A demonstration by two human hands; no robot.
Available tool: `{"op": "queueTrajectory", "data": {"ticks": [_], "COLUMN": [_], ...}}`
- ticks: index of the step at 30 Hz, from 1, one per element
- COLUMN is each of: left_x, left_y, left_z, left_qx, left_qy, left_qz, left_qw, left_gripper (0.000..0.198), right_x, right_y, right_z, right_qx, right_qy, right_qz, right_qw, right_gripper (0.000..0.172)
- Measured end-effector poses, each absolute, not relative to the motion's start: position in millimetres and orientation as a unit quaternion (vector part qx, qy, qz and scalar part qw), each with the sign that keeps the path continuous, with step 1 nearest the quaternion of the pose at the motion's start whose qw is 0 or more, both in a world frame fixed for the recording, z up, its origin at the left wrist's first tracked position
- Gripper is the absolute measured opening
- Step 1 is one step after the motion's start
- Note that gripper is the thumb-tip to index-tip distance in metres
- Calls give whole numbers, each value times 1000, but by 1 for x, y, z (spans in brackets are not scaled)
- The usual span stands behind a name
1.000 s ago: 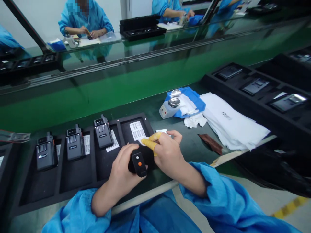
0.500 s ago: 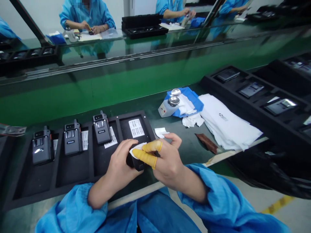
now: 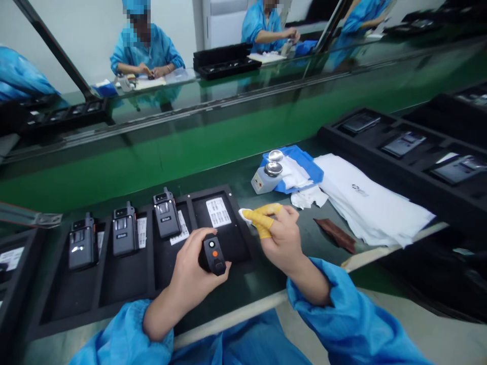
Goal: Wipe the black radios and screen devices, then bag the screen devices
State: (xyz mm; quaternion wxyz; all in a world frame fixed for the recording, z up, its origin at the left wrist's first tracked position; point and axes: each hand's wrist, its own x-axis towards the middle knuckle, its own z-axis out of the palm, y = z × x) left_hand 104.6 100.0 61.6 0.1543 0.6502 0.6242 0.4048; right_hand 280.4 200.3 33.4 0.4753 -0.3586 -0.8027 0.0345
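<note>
My left hand (image 3: 192,271) is closed round a small black radio (image 3: 212,255) with an orange button, held over the near edge of a black foam tray (image 3: 125,284). My right hand (image 3: 279,234), with yellow finger cots on two fingers, pinches a small white wipe (image 3: 244,213) just right of the tray. Three more black radios (image 3: 122,234) stand in the tray's pockets to the left, each beside a white label. The rightmost pocket holds only a label (image 3: 218,211).
A white dispenser with metal caps (image 3: 266,175) sits on a blue cloth (image 3: 302,165) beside a stack of white bags (image 3: 371,205). A brown strip (image 3: 335,234) lies near the table edge. Black trays (image 3: 414,147) with devices fill the right. People in blue coats work beyond the green conveyor (image 3: 213,132).
My right hand has lifted off the radio and moved right with the wipe. The left hand has turned the radio so its orange button shows again.
</note>
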Motion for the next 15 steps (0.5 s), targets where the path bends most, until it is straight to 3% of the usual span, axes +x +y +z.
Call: {"op": "queueTrajectory", "data": {"ticks": [4, 12, 15], "left_x": [100, 100, 100], "left_y": [114, 163, 181], "left_z": [69, 98, 99], "left_qx": [624, 610, 581], "left_qy": [661, 677, 732], "left_qz": [382, 372, 314], "left_qw": [165, 175, 168], "left_gripper": [50, 46, 54], "right_x": [278, 281, 283], "right_y": [221, 224, 226], "right_z": [17, 6, 4], "right_qx": [-388, -373, -363], "right_qy": [-754, -761, -766], "right_qz": [1, -2, -10], "right_qw": [530, 532, 531], "right_gripper": [45, 40, 39]}}
